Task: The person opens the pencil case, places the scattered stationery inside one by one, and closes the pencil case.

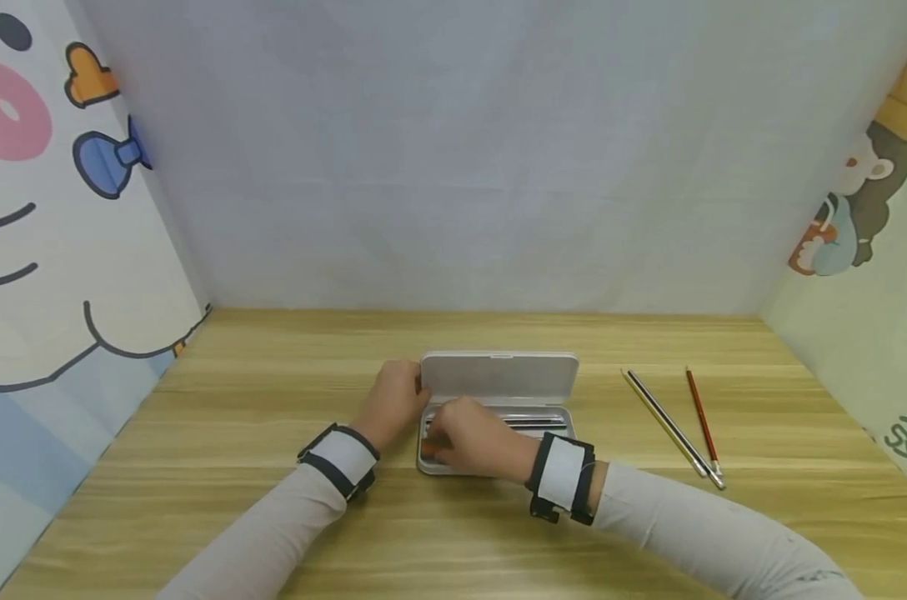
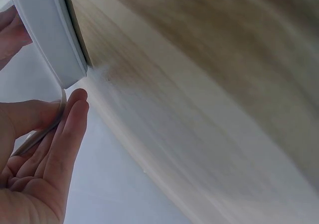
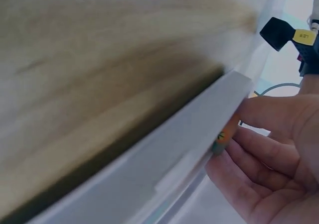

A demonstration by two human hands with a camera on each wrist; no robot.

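A white pencil case point(image 1: 498, 377) lies with its lid raised. My left hand point(image 1: 395, 402) is at the left end of the case; in the left wrist view its thumb and straight fingers point(image 2: 70, 129) pinch the thin edge of the lid. My right hand point(image 1: 474, 437) reaches into the left end of the tray and covers part of it. There, in the right wrist view, its thumb and fingers hold a small orange-and-green block point(image 3: 225, 135) just inside the case wall. Dark pencils point(image 1: 532, 423) lie lengthwise in the tray.
Right of the case, two striped pencils point(image 1: 667, 422) lie side by side, with a red pencil point(image 1: 699, 408) beyond them. The wood-grain table point(image 1: 273, 350) ends at a pale cloth backdrop point(image 1: 453, 167), with printed cloths on both sides.
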